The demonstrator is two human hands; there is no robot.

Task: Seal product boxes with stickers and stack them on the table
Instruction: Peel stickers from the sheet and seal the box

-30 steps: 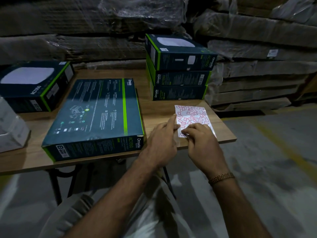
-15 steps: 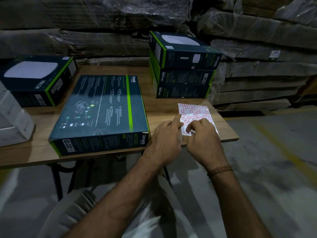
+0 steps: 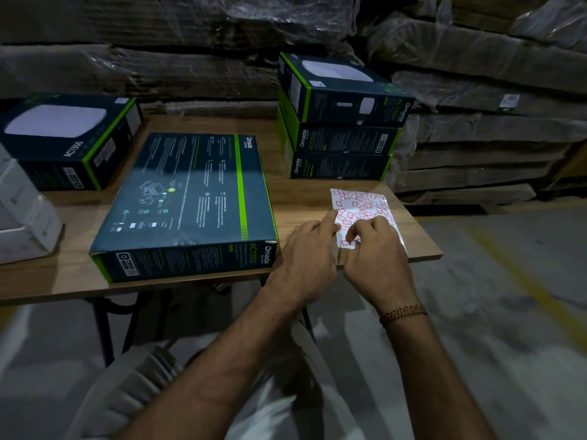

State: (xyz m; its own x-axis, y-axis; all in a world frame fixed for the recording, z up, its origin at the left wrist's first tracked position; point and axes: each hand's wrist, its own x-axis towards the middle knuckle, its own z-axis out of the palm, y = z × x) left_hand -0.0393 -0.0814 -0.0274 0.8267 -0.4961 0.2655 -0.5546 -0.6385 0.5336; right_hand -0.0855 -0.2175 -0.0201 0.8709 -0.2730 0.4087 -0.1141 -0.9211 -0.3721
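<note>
Since a second ago our right hand (image 3: 376, 258) curled tighter, pinching at the sticker sheet (image 3: 362, 206); left hand (image 3: 306, 258) pins it with a straight forefinger. Box (image 3: 187, 204) lies beside, stack (image 3: 341, 122) behind.

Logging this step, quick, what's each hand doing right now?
Left hand: open, index finger pressing the sticker sheet flat on the table.
Right hand: fingers curled, pinching at a sticker on the sheet.

Dim, blurry edges — wide-angle distortion
</note>
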